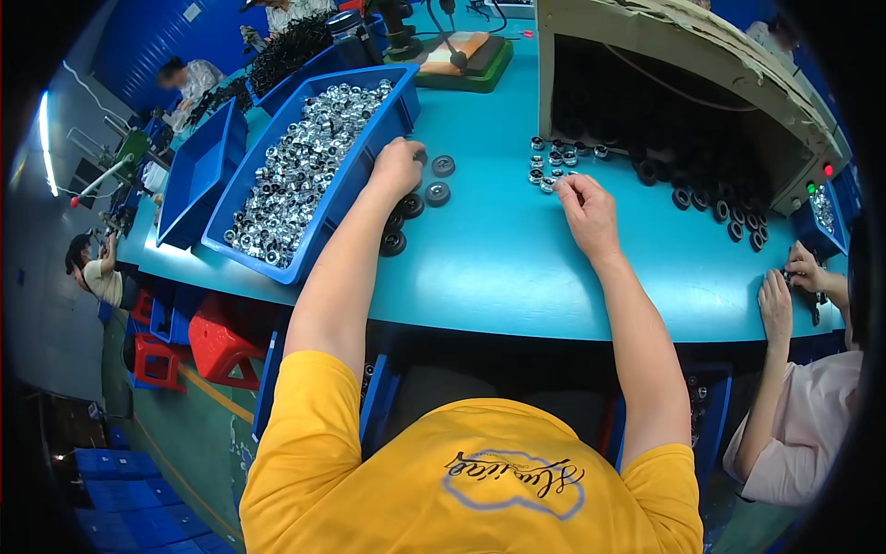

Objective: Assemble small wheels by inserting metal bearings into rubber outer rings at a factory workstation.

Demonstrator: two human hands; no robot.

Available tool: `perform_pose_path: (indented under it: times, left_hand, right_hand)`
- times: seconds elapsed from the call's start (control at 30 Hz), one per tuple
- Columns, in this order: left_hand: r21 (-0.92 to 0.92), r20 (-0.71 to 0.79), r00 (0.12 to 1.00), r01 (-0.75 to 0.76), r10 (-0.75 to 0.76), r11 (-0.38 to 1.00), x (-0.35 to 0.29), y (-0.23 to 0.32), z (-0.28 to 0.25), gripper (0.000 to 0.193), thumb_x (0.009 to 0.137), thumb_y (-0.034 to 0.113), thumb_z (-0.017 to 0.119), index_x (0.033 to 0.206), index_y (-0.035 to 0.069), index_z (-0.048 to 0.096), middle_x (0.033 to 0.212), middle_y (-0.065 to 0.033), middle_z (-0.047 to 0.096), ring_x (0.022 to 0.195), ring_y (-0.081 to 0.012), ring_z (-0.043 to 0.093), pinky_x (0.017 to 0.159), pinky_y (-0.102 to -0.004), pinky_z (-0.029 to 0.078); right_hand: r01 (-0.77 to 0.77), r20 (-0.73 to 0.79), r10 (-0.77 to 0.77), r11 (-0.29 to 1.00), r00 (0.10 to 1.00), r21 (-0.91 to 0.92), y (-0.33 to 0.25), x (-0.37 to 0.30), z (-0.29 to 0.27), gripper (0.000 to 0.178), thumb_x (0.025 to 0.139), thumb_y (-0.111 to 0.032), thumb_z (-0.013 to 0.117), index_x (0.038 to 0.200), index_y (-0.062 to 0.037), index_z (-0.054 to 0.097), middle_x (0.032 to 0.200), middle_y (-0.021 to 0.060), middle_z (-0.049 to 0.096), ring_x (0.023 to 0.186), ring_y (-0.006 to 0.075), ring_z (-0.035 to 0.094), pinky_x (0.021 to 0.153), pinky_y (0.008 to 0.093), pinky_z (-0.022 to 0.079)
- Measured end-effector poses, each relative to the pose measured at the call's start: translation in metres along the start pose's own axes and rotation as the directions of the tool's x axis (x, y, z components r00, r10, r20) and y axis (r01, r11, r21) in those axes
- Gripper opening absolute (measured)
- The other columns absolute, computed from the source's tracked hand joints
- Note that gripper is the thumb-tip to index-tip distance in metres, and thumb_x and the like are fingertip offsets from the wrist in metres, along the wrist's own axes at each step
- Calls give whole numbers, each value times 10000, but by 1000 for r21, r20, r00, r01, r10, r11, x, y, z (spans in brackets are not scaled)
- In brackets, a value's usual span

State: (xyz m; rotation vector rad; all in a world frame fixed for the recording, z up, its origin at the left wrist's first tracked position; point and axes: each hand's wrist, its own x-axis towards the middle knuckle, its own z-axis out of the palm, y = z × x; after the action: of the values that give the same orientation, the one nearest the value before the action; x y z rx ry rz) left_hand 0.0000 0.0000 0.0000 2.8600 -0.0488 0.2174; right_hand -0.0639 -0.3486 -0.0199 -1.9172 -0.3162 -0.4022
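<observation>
My left hand (pixel 398 167) is closed beside the blue bin's right wall, its fingertips on a small black wheel (pixel 421 157) that they partly hide. Close by on the table lie several more black wheels (pixel 437 193), some with grey centres. My right hand (pixel 589 214) reaches forward, thumb and fingers pinched on a shiny chrome hub (pixel 548 185) at the near edge of a small cluster of chrome hubs (pixel 556 158). A long blue bin (pixel 293 270) full of loose chrome hubs (pixel 309 166) stands left of my left arm.
A box-like machine (pixel 664 37) with a dark opening stands at the right, black rubber rings (pixel 699 198) spilling out. Another blue bin (pixel 198 175) lies far left. A green-based stand (pixel 475 69) is at the back. At the right edge, a co-worker's hands (pixel 784 291) handle small parts.
</observation>
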Motion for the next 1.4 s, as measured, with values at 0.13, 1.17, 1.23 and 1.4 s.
perform_pose_path:
  times: [0.13, 1.17, 1.23, 1.4]
  left_hand:
    - [-56, -44, 997, 53, -56, 997, 0, 14, 4, 373, 816, 137, 783, 1180, 69, 737, 1153, -214, 669, 1098, -397, 652, 1002, -443, 511]
    - [19, -295, 955, 3, 2, 1000, -8, 0, 23, 260, 917, 39, 592, 1142, 30, 723, 1045, -191, 683, 1073, -393, 632, 962, -463, 507]
    - [105, -326, 936, -101, 130, 989, -24, 13, 9, 260, 905, 54, 611, 1137, 43, 729, 1038, -178, 673, 1054, -372, 620, 956, -455, 503]
    - [-155, -39, 995, -92, 87, 984, -79, 52, -23, 277, 850, 146, 743, 1114, 66, 730, 1078, -138, 655, 1033, -345, 590, 923, -407, 481]
  right_hand:
    - [-4, 2, 4, 1000, 1000, -4, 0, -1, -4, 190, 959, -183, 684, 927, 3, 703, 808, 59, 633, 666, 142, 552, 616, 293, 459]
    - [7, 12, -7, 1000, 1000, -3, -4, -1, 3, 180, 957, -175, 677, 919, -1, 703, 820, 63, 649, 639, 144, 542, 599, 291, 447]
    - [14, 7, -14, 1000, 1000, -10, -4, -1, 2, 180, 957, -175, 678, 918, -1, 704, 820, 62, 651, 640, 143, 545, 598, 290, 449]
    - [26, 14, -25, 999, 1000, -19, -5, -1, 1, 177, 952, -171, 685, 918, 2, 703, 821, 63, 653, 648, 145, 556, 604, 290, 459]
